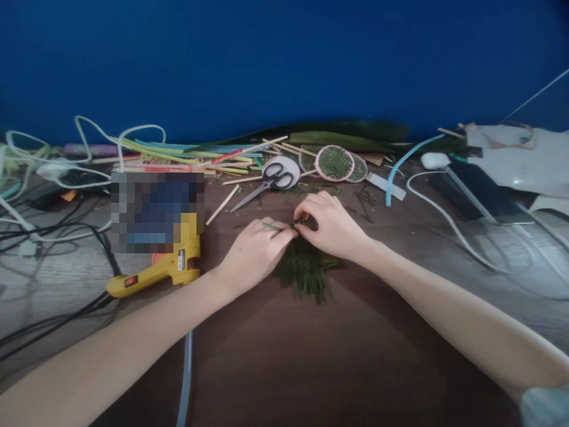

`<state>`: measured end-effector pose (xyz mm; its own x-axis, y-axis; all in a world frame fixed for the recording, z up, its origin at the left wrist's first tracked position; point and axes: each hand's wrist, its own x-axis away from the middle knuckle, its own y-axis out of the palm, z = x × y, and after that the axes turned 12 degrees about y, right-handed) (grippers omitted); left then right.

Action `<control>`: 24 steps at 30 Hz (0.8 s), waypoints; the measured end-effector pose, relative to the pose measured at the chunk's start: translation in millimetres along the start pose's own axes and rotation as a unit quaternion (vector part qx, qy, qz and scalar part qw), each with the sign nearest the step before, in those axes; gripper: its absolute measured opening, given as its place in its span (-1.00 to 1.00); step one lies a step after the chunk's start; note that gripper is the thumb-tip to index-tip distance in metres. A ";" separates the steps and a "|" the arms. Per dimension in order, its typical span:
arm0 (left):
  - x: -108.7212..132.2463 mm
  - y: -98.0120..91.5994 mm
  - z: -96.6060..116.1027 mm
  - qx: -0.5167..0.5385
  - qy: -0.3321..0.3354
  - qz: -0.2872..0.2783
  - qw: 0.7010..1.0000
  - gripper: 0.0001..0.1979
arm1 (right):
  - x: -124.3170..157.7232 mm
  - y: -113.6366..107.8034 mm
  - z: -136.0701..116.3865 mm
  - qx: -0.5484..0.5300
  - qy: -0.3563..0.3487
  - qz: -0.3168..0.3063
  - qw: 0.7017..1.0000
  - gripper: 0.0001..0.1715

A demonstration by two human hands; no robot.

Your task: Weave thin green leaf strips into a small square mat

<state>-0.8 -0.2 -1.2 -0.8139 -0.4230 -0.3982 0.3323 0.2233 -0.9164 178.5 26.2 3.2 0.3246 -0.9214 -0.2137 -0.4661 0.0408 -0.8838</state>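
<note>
A mat of thin green leaf strips lies on the dark wooden table in front of me. My left hand pinches one loose green strip at the mat's top edge, fingers closed. My right hand rests curled on the mat's upper part, fingertips pressed together on the strips right beside the left fingertips. Most of the mat's top is hidden under both hands.
A yellow glue gun lies left of my left wrist, under a blurred patch. Scissors, round woven green discs, coloured sticks and long leaves line the back. White and black cables cover the left; a white cable runs right.
</note>
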 end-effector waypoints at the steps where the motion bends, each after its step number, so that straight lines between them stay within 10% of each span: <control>1: 0.0 -0.2 0.3 0.000 -0.001 -0.002 1.000 -0.83 | 0.5 0.2 -1.0 0.012 0.004 0.004 1.000 -0.97; 24: -2.0 -1.1 0.9 -0.008 -0.001 -0.009 1.000 -0.81 | 1.2 3.2 4.2 -0.058 0.043 -0.026 0.997 -0.92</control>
<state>0.9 -0.4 0.6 -0.8189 -0.4293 -0.3809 0.3088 0.2297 -0.9229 180.8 26.8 -1.7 0.2815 -0.9510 -0.1277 -0.5448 -0.0489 -0.8371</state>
